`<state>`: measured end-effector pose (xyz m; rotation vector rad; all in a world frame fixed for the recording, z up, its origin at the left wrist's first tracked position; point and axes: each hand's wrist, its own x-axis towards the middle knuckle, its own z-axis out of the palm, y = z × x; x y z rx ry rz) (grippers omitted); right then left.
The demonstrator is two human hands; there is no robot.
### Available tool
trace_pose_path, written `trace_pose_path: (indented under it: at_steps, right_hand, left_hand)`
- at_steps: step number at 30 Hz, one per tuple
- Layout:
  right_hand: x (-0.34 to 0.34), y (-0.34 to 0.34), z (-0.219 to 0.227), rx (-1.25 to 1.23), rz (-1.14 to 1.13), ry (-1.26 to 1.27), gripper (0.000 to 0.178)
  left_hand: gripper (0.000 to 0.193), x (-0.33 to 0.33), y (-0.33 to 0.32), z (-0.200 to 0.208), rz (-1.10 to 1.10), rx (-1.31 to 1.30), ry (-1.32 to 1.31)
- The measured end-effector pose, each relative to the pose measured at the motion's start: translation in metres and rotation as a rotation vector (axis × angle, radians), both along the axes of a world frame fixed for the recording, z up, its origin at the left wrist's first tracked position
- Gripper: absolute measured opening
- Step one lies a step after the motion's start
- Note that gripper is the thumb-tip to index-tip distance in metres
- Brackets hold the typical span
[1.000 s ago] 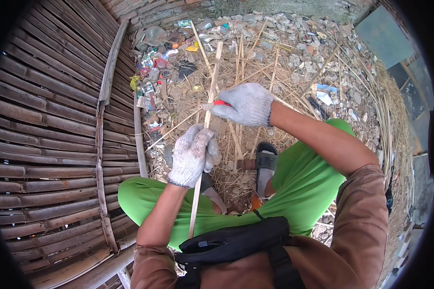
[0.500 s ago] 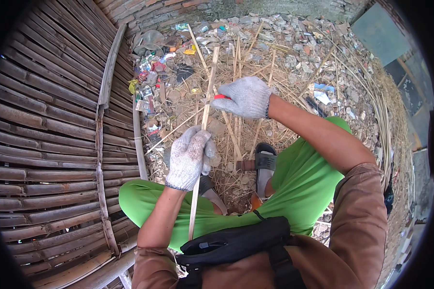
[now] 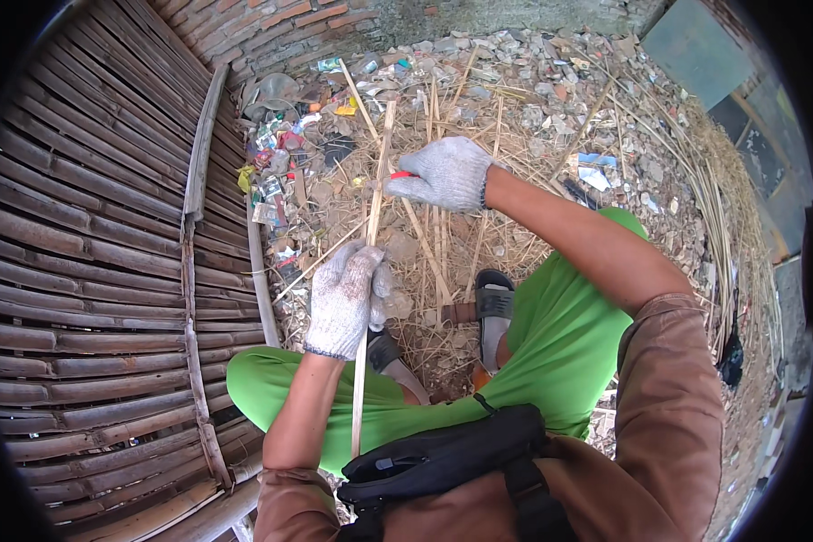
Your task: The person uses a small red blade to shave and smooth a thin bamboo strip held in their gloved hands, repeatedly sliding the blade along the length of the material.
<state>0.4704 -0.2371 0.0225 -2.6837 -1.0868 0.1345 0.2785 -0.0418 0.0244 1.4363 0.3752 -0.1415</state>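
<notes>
A long pale bamboo strip (image 3: pixel 376 208) runs from the far litter down to my lap. My left hand (image 3: pixel 343 298), in a soiled white knit glove, is closed around the strip near its middle. My right hand (image 3: pixel 444 176), gloved alike, is closed beside the strip's upper part. A small red part of a tool (image 3: pixel 401 174) shows between its thumb and fingers; the rest of that tool is hidden, so its kind cannot be told. Beneath my hands, more bamboo strips (image 3: pixel 435 235) lie on the ground.
A slatted bamboo wall (image 3: pixel 90 298) stands close on my left. Rubble and plastic litter (image 3: pixel 289 135) cover the ground ahead, up to a brick wall (image 3: pixel 316 32). Long thin strips (image 3: pixel 709 217) lie on the right. A black bag (image 3: pixel 443 452) rests at my lap, above green trousers (image 3: pixel 569 316).
Both hands and the strip appear slightly further left in the picture, as the whole view has shifted a little. My right hand stays beside the strip's upper part, and both grips look the same.
</notes>
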Motion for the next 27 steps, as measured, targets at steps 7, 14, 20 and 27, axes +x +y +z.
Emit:
trace_pose_path:
  at_steps: [7,14,20,27]
  right_hand:
    - [0.129,-0.141,-0.014,-0.003,-0.537,-0.192,0.085]
    - [0.081,-0.062,-0.016,0.482,-0.423,0.371,0.087]
    - [0.014,-0.012,-0.004,0.643,-0.290,0.724,0.059]
    - [0.003,-0.010,-0.001,0.771,-0.270,0.838,0.043]
  left_hand:
    - [0.027,-0.025,-0.014,0.017,-0.209,-0.038,0.044]
    - [0.026,-0.013,-0.006,0.003,-0.173,0.164,0.015]
    - [0.028,-0.002,-0.010,-0.017,-0.219,0.343,-0.099]
    - [0.027,-0.001,-0.007,-0.025,-0.164,-0.020,0.030]
